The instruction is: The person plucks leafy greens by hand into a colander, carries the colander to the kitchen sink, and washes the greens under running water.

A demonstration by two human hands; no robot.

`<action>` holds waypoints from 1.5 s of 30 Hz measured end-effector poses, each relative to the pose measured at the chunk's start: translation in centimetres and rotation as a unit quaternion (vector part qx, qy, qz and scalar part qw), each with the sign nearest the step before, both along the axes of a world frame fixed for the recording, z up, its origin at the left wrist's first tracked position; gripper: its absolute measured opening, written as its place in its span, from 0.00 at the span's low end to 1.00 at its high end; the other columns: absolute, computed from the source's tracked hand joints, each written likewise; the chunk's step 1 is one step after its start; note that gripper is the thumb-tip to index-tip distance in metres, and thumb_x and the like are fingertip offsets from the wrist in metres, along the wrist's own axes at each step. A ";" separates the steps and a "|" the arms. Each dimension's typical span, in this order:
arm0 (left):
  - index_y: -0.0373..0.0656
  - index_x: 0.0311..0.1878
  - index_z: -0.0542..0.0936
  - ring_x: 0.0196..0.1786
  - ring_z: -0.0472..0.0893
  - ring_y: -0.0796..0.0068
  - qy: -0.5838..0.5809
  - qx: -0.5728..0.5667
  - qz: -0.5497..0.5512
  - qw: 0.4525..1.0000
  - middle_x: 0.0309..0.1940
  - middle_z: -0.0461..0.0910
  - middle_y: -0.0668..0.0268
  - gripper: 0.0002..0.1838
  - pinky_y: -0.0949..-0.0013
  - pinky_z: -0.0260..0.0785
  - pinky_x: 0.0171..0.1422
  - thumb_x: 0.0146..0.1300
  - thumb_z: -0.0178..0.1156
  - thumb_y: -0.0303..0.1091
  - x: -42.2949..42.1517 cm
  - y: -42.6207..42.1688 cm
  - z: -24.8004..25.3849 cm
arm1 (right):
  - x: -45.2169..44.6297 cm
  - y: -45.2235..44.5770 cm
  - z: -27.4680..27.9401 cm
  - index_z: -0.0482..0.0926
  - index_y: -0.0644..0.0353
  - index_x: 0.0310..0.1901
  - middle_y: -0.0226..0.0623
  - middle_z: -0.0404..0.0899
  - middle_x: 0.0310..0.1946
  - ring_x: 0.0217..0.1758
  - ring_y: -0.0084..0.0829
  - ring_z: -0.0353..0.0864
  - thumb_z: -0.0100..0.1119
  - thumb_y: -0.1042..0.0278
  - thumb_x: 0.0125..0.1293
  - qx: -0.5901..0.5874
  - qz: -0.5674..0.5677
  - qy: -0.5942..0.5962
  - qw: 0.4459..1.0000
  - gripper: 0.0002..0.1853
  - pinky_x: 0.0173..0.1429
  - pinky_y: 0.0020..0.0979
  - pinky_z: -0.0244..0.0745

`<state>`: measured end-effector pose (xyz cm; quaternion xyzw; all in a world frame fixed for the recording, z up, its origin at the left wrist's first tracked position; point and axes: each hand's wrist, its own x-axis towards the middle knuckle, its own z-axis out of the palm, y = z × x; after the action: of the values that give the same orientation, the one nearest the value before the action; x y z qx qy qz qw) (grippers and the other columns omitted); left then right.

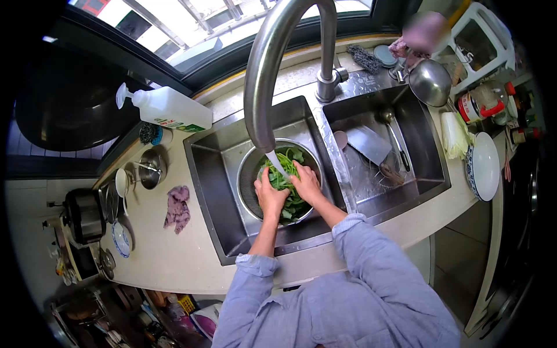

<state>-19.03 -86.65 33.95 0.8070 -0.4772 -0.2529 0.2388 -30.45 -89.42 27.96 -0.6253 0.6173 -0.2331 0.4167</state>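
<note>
Leafy greens [295, 207] lie in a round metal colander [248, 184] in the left basin of a steel sink [229, 223]. Water runs from the curved faucet [259, 98] onto the greens between my hands. My left hand [270, 194] rests on the left side of the greens, its fingers partly spread and touching the leaves. On the right side, my right hand [306, 184] has its fingers curved over the stems, thumb toward the middle. Neither hand is closed around a bunch, as far as can be seen.
The right basin [371, 206] holds a cleaver [368, 145], a ladle [397, 136] and a wire strainer. A white bottle [174, 108] and purple cloth [177, 209] are left of the sink. A cabbage [454, 134] and white bowl [484, 166] stand on the right.
</note>
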 end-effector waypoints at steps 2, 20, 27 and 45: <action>0.52 0.61 0.64 0.52 0.68 0.52 0.007 -0.025 0.018 0.999 0.47 0.65 0.55 0.44 0.59 0.63 0.56 0.33 0.68 0.29 -0.2 0.6 0.4 | -0.1 -0.1 -0.6 0.64 0.58 0.59 0.49 0.69 0.51 0.55 0.48 0.67 0.52 0.62 0.58 0.010 0.004 -0.063 0.998 0.27 0.58 0.39 0.62; 0.52 0.68 0.51 0.69 0.47 0.48 -0.107 0.133 0.120 0.978 0.68 0.46 0.52 0.53 0.38 0.44 0.63 0.41 0.61 0.64 -3.9 -0.5 -0.8 | -1.3 1.9 2.1 0.54 0.63 0.64 0.52 0.59 0.61 0.62 0.48 0.61 0.48 0.71 0.54 0.019 0.219 0.135 0.966 0.33 0.64 0.40 0.59; 0.52 0.64 0.58 0.62 0.60 0.57 -0.174 0.071 0.098 0.977 0.63 0.58 0.57 0.42 0.46 0.57 0.54 0.47 0.60 0.55 -3.3 -0.6 -3.2 | -3.6 1.3 5.8 0.73 0.60 0.49 0.55 0.64 0.56 0.57 0.49 0.65 0.55 0.70 0.50 -0.084 0.105 0.034 0.990 0.21 0.59 0.39 0.64; 0.54 0.67 0.48 0.58 0.67 0.49 -0.039 0.092 0.055 0.994 0.64 0.55 0.52 0.56 0.49 0.63 0.55 0.32 0.69 0.41 -3.7 0.8 -0.1 | -3.1 -3.8 10.4 0.69 0.51 0.45 0.47 0.70 0.38 0.32 0.48 0.78 0.53 0.77 0.50 -0.114 0.130 0.290 0.941 0.18 0.36 0.45 0.73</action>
<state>-22.77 -85.86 33.82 0.8595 -0.4160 -0.2510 0.1586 -33.60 -93.19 38.33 -0.7840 0.5939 -0.0539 0.1725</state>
